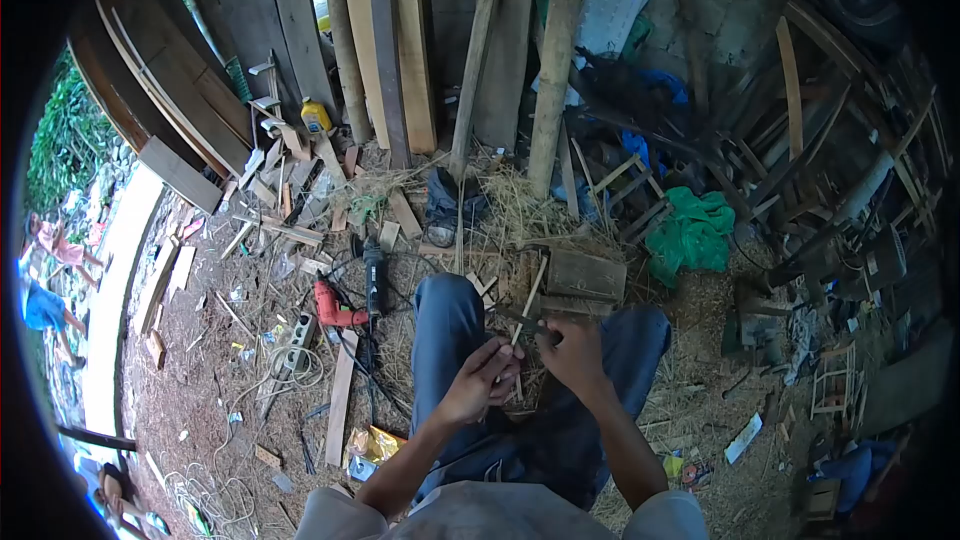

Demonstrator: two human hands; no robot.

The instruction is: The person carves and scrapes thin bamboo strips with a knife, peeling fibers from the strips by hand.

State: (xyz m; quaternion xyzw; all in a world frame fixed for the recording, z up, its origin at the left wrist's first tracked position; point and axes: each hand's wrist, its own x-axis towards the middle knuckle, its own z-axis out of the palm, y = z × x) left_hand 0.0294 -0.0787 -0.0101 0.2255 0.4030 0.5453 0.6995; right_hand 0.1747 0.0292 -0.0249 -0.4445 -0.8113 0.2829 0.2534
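A thin, pale wooden stick (530, 302) slants up and away from my left hand (485, 376), whose fingers are closed around its lower part. My right hand (574, 354) is wrapped around the dark handle of a knife (522, 318). The knife's blade points left and crosses the stick just above my left fingers. Both hands are close together between my bent knees, over ground strewn with shavings. The handle is mostly hidden by my right fingers.
Left of my knees lie a red power drill (336, 306), a dark power tool (375, 275) and a power strip (293, 345) with cords. A wooden box (586, 277) and green plastic (690, 237) lie ahead. Planks (390, 70) lean behind; people (55, 250) are at far left.
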